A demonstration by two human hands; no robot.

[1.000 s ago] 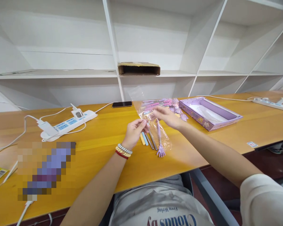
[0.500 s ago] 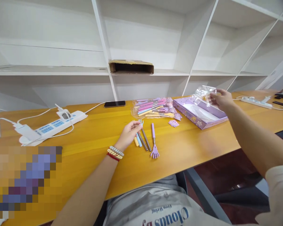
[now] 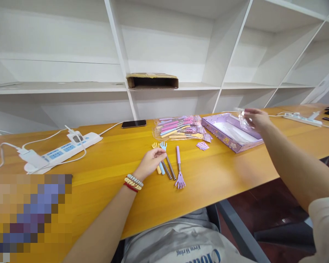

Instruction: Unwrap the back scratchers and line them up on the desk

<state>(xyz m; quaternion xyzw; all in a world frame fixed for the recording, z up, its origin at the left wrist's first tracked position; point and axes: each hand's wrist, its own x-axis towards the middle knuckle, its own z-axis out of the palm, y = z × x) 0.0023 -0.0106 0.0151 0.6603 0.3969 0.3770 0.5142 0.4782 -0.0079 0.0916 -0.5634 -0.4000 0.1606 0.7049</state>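
My right hand is closed on a crumpled clear plastic wrapper, above the back right of an open purple box. My left hand, its thumb and fingers pressed together, hovers over or touches a blue back scratcher and a yellow back scratcher; whether it pinches anything is hidden. Metal rods lie beside these. To the right, a purple extendable back scratcher rests with its hand-shaped head toward me.
Behind lie several wrapped back scratchers and small purple cards. A phone and a power strip with cables lie left. Another power strip is at the right. A cardboard box sits on the white shelf.
My right hand has lowered slightly with the wrapper, which is now more bunched up in the fingers. My left hand has shifted slightly, showing more of the blue and yellow heads.
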